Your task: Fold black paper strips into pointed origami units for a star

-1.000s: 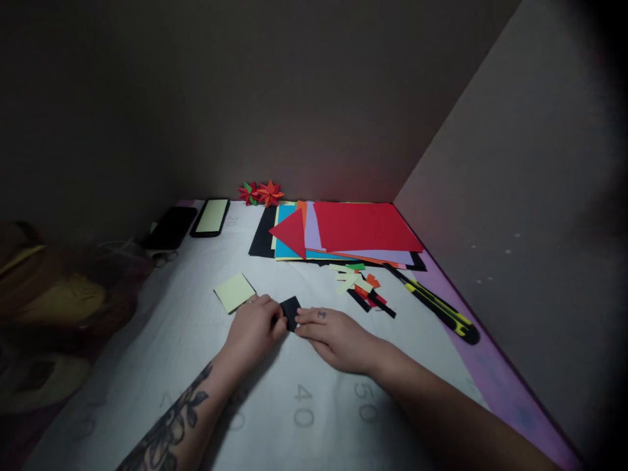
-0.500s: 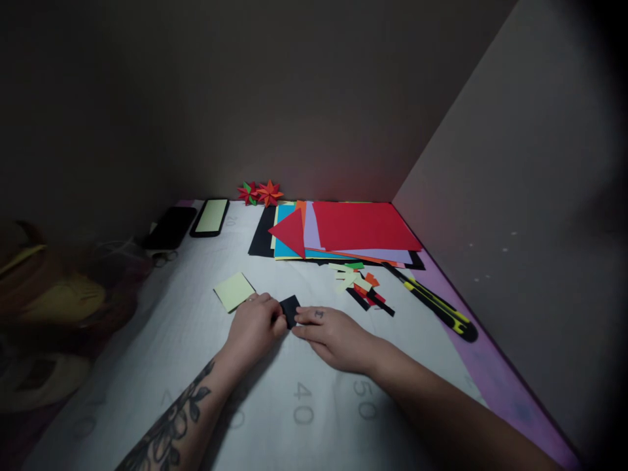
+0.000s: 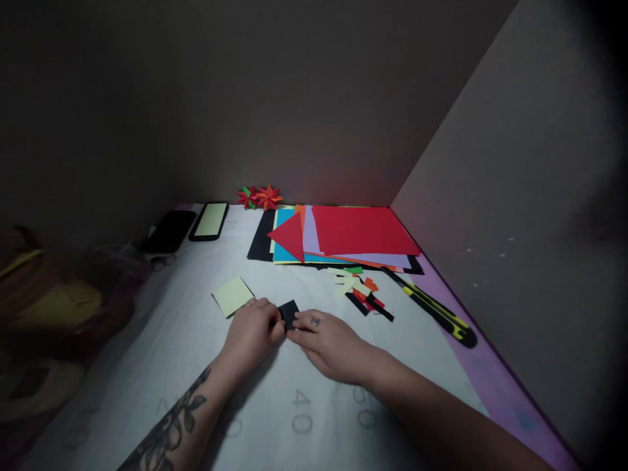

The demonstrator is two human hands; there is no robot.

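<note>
A small folded piece of black paper (image 3: 289, 313) lies on the white sheet between my two hands. My left hand (image 3: 254, 329) is closed on its left edge, fingers curled and thumb against it. From the other side my right hand (image 3: 328, 343) pinches the paper's right edge between thumb and fingers. Part of the paper is hidden under the fingers of both hands. Just beyond my left hand is a small stack of pale yellow paper squares (image 3: 233, 296), with a dark edge showing underneath.
Paper scraps (image 3: 360, 288) lie beyond my right hand, beside a yellow-and-black utility knife (image 3: 436, 311). Coloured sheets (image 3: 366, 230) are stacked at the back, a red triangle (image 3: 291, 237) on top. Two paper stars (image 3: 268, 197) and a phone (image 3: 209, 221) stand near the wall.
My right hand has shifted slightly left and its fingers have drawn together onto the edge of the black paper. My left hand keeps its hold. The whole view has dropped slightly.
</note>
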